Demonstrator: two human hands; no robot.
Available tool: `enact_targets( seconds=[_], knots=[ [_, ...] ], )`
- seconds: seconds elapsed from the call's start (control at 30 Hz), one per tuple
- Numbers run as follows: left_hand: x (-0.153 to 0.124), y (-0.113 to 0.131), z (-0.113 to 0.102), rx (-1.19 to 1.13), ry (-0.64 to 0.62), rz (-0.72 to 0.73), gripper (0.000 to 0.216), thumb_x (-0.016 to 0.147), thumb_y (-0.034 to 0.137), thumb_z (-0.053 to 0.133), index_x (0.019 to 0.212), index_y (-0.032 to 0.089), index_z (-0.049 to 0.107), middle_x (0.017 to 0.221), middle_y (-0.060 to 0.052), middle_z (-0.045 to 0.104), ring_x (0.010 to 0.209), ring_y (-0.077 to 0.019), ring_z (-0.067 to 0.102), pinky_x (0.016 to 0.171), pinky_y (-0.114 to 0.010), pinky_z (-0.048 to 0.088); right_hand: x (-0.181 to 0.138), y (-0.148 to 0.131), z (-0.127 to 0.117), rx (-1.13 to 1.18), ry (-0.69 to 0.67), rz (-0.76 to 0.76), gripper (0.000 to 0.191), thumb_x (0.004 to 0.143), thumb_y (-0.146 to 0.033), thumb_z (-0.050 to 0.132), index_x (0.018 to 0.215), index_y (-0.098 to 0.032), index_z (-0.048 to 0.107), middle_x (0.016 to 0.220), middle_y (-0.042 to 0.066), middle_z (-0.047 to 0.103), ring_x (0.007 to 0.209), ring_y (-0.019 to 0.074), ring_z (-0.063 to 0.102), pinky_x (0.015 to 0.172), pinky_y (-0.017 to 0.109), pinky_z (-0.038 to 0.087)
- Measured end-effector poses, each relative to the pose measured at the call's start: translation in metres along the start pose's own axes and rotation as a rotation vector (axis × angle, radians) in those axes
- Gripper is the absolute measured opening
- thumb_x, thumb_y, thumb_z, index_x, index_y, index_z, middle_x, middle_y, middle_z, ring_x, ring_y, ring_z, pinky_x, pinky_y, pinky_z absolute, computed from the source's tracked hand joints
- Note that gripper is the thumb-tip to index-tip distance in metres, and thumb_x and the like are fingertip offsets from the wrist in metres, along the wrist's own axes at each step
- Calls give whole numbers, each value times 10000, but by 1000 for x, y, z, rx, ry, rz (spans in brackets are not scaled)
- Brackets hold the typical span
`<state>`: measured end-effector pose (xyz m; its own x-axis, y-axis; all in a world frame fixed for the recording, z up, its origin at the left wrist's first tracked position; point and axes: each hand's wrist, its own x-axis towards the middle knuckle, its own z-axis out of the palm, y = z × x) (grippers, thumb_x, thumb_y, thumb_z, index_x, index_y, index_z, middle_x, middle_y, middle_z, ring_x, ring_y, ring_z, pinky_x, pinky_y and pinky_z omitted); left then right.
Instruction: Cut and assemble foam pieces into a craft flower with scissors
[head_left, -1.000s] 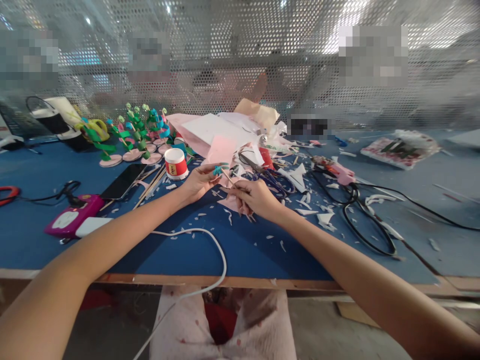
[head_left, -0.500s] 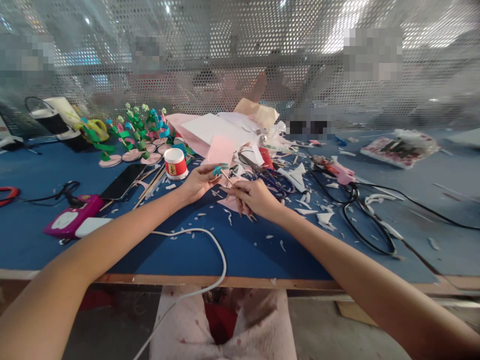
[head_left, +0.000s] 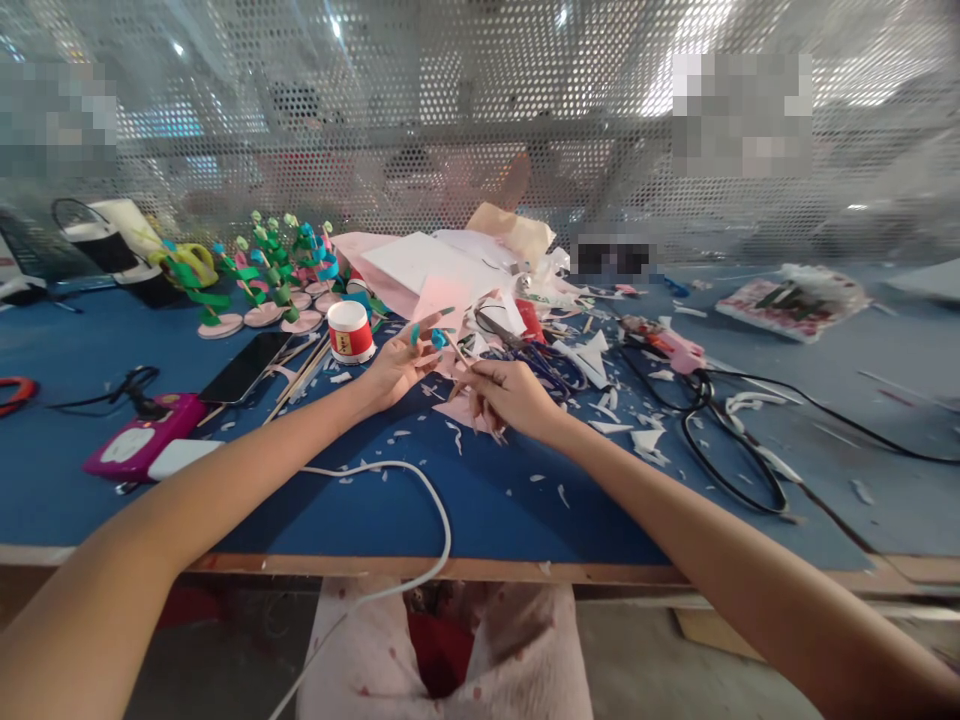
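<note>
My right hand (head_left: 510, 395) pinches a thin wooden stick (head_left: 454, 350) that slants up to the left. A small curl of blue paper (head_left: 439, 339) sits at the stick's far tip. My left hand (head_left: 401, 368) is beside it with thumb and fingers spread apart, the curl between them; whether a finger touches it I cannot tell. Under both hands lie pink paper pieces (head_left: 459, 408) and small white scraps. Left of my left hand stands a white tub with a red label (head_left: 350, 335).
Several green and blue paper plants on pink discs (head_left: 300, 320) stand at the back left. A phone (head_left: 247, 368), a purple power adapter (head_left: 142, 435) and a white cable (head_left: 439, 500) lie left. Scissors (head_left: 499, 325), a pink glue gun (head_left: 679, 350) and its black cord (head_left: 694, 450) lie right.
My left fingers have spread away from the blue paper curl, which they were pinching before. My right hand keeps its hold on the stick in nearly the same place.
</note>
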<state>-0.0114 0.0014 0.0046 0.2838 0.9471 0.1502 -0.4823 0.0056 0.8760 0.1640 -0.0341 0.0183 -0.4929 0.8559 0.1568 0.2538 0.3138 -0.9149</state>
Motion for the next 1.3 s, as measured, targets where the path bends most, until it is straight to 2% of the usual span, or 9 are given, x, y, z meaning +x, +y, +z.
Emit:
enact_targets(
  seconds=[0.1, 0.23, 0.33, 0.4, 0.57, 0.73, 0.9, 1.3],
  knots=[
    [-1, 0, 0, 227, 98, 186, 617, 529, 491, 726, 1079, 242, 595, 1079, -52, 578, 889, -148, 546, 759, -261, 418, 1, -3, -1, 163, 8, 22, 429, 778, -537, 447, 747, -125, 561, 446, -34, 541, 266, 64, 444, 255, 165, 331],
    [-8, 5, 1, 698, 244, 553, 562, 623, 413, 697, 1137, 235, 556, 1228, -76, 511, 1121, -222, 440, 911, -331, 360, 1, -6, -1, 337, -32, 42, 421, 777, -538, 460, 742, -127, 542, 375, -70, 469, 211, 34, 330, 222, 153, 226],
    [-13, 8, 3, 927, 217, 763, 510, 636, 381, 696, 1115, 253, 574, 1217, -63, 533, 1158, -238, 418, 994, -372, 288, -1, -6, 0, 469, -113, 75, 387, 807, -515, 441, 779, -140, 532, 315, -117, 347, 185, 25, 233, 230, 151, 223],
    [-15, 9, 4, 1011, 191, 836, 471, 649, 372, 686, 1096, 260, 588, 1178, -59, 567, 1135, -239, 441, 1002, -385, 281, -1, -6, 1, 528, -145, 102, 356, 818, -498, 438, 804, -152, 522, 313, -131, 306, 191, 25, 205, 241, 149, 250],
    [-17, 8, 5, 1092, 164, 865, 393, 684, 342, 663, 1066, 272, 605, 1107, -45, 617, 1091, -224, 475, 980, -397, 317, -1, -5, 3, 574, -187, 150, 292, 831, -474, 429, 808, -186, 470, 332, -134, 310, 203, 24, 170, 225, 130, 208],
    [-18, 8, 7, 1095, 138, 889, 321, 697, 297, 656, 1017, 273, 637, 1075, -38, 640, 1066, -207, 489, 971, -384, 341, -1, -5, 7, 510, -182, 106, 264, 839, -429, 435, 757, -178, 449, 314, -133, 329, 187, 21, 189, 224, 126, 199],
    [-17, 8, 5, 1079, 105, 847, 248, 726, 252, 627, 968, 297, 656, 1012, -9, 667, 1049, -198, 497, 970, -399, 337, -1, -9, 8, 496, -201, 122, 272, 847, -439, 410, 756, -183, 436, 304, -142, 312, 181, 22, 172, 221, 127, 190],
    [-16, 7, 4, 1124, 67, 865, 247, 775, 223, 566, 999, 284, 651, 997, -31, 670, 1004, -193, 503, 925, -391, 359, 0, -7, 7, 517, -181, 150, 273, 823, -448, 449, 764, -182, 442, 309, -138, 316, 198, 23, 178, 233, 130, 197]
  ],
)
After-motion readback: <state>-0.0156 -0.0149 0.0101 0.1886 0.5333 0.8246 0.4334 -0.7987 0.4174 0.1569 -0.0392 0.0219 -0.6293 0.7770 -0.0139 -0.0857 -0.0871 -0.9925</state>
